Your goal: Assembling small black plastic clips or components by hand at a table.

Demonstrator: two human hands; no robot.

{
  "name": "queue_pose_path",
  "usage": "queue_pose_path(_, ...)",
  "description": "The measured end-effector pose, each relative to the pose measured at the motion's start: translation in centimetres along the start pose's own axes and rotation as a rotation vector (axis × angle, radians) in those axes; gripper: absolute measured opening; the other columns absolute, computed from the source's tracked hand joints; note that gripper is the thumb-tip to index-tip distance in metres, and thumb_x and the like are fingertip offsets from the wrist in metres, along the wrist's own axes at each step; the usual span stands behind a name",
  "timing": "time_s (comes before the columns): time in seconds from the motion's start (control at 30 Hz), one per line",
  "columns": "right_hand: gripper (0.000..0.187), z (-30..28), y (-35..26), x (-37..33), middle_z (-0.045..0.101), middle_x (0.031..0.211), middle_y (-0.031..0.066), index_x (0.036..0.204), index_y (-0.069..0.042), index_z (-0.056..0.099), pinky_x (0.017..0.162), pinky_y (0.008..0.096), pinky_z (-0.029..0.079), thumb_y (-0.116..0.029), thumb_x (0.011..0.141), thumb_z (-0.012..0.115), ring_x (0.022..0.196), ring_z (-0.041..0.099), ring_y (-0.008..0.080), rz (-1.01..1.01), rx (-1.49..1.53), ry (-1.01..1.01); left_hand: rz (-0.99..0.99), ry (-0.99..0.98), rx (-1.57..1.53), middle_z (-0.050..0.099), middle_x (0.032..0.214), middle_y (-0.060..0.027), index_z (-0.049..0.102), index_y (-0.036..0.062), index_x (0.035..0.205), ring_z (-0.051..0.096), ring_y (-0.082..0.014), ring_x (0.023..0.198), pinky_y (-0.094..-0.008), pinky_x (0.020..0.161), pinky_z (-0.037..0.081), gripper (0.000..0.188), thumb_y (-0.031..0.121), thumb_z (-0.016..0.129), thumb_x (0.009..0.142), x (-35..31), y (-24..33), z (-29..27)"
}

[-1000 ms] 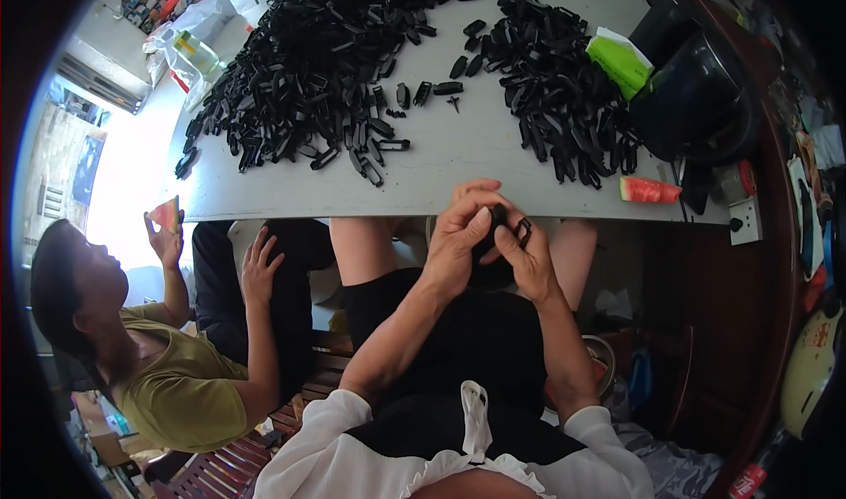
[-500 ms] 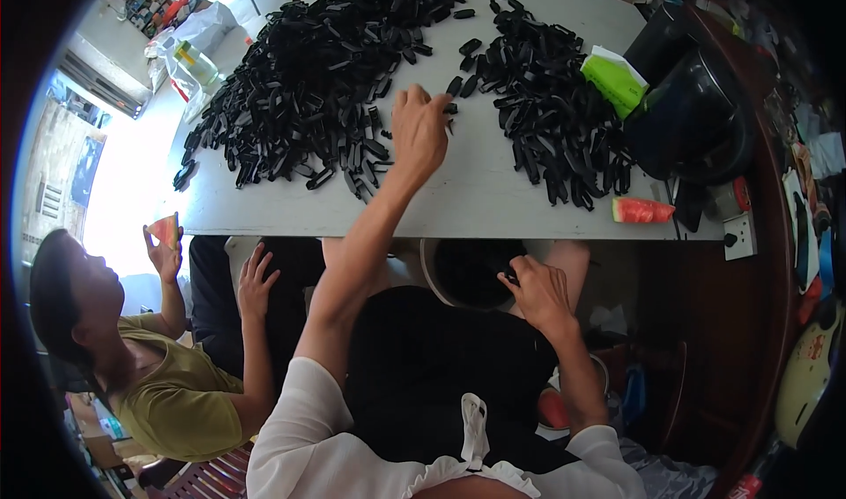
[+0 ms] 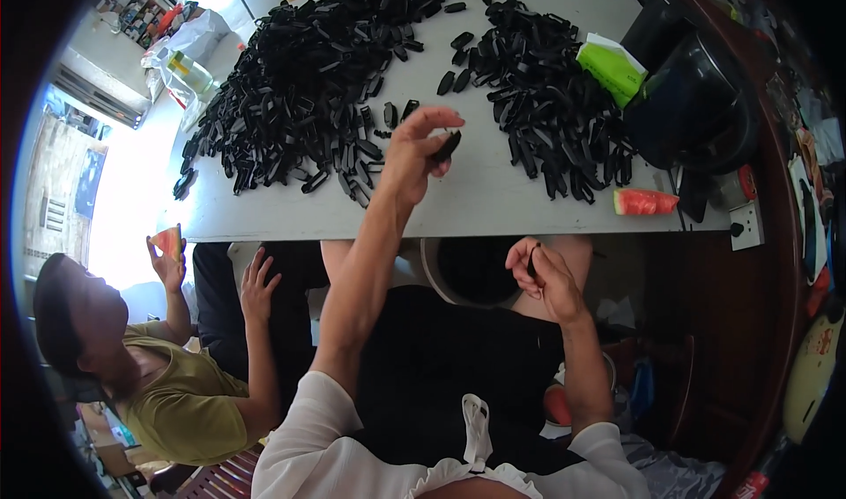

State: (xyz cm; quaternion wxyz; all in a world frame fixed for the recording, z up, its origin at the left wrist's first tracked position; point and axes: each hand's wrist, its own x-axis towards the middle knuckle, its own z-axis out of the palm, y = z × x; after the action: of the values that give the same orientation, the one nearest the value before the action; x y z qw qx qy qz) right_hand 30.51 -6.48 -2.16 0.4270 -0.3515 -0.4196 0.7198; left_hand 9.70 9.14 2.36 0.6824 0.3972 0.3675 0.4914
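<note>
Above the table's near middle, my left hand [image 3: 414, 157] grips a black oblong plastic piece [image 3: 448, 147] between thumb and fingers, the index finger stretched out. Lower right, over my lap and beside a bucket [image 3: 431, 265] with dark contents, my right hand [image 3: 548, 279] is closed on a small black piece [image 3: 532, 262], mostly hidden by the fingers. A large heap of similar black pieces [image 3: 295, 85] covers the table's left side. Another, smaller heap [image 3: 551, 115] lies to the right, with several loose pieces between the two.
A watermelon slice [image 3: 646, 202] lies at the right edge of the white table [image 3: 291, 220], near a dark jug [image 3: 687, 111] and a green tissue pack [image 3: 612, 69]. At left sits another person [image 3: 176, 393] holding a watermelon wedge [image 3: 166, 242]. A socket block [image 3: 745, 225] is at right.
My left hand has come back from the large heap's edge, now showing a black piece in its grip. My right hand has moved slightly right and up, turning palm inward.
</note>
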Motion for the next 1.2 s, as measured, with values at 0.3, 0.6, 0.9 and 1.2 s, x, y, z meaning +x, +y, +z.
queue_pose_path(0.3,0.026,2.7,-3.1,1.9,0.039,0.067,-0.0043,0.088,-0.005,0.052,0.049,0.0171,0.028,-0.029,0.099,0.046,0.057,0.034,0.0024,-0.077,-0.089,0.108,-0.230,-0.262,-0.375,0.056,0.116,-0.0174,0.050,-0.0106,0.121,0.058,-0.0138,0.081,-0.0207,0.075,0.051,0.048,0.031,0.042,0.099,-6.3,-2.5,-0.3)
queue_pose_path(0.6,0.023,3.9,-3.4,3.2,0.045,0.071,-0.0027,0.090,-0.001,0.065,0.051,0.0200,0.031,-0.020,0.095,0.053,0.057,0.037,0.0056,-0.385,-0.404,0.293,-0.093,-0.163,0.174,0.058,0.061,-0.0092,0.053,0.0044,0.077,0.039,-0.0080,0.037,-0.0191,0.035,0.025,0.061,0.058,0.029,0.096,-8.9,-5.4,0.2)
queue_pose_path(0.9,0.016,5.2,-3.1,3.3,0.056,0.069,0.0138,0.079,-0.001,0.050,0.052,0.0395,0.039,-0.012,0.087,0.060,0.060,0.054,0.0332,-0.419,-1.043,0.433,-0.112,-0.047,0.072,0.039,0.058,0.0030,0.053,0.0058,0.082,0.034,-0.0064,0.051,-0.0202,0.045,0.025,0.050,0.048,0.032,0.099,-10.3,-5.0,2.2)
queue_pose_path(1.2,0.017,5.8,-2.7,3.3,0.058,0.067,0.0152,0.076,-0.001,0.048,0.051,0.0418,0.044,-0.010,0.085,0.059,0.059,0.059,0.0347,-0.418,-1.410,0.418,-0.090,-0.071,0.165,0.036,0.059,0.0045,0.051,0.0040,0.082,0.028,-0.0042,0.050,-0.0192,0.043,0.022,0.044,0.042,0.037,0.100,-11.0,-5.2,1.9)
